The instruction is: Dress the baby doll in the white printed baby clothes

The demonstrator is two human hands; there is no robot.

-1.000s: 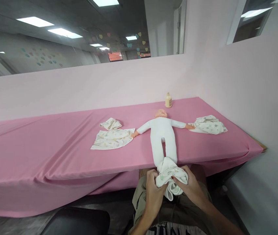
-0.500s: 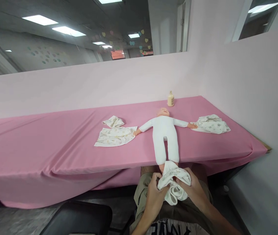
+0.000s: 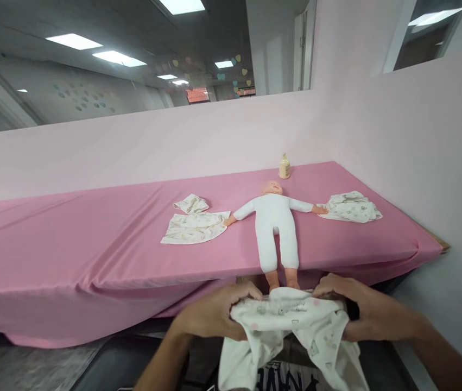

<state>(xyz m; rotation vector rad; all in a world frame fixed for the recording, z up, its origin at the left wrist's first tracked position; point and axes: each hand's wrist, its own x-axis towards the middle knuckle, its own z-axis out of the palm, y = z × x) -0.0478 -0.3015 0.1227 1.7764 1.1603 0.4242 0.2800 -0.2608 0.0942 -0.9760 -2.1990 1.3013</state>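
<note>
Wider apart than a moment ago, I notice, the left hand and right hand each curl closed around one side of the printed white garment, spread out at lower right of centre, below the doll.

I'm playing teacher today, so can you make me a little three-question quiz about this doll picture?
1. True or false: the doll has both arms stretched out.
2. What do the left hand and right hand hold? A) a spoon B) a patterned white cloth C) the pink tablecloth
3. Fill in: the bottle stands nearest the doll's ____.

Key: 1 true; 2 B; 3 head.
</note>
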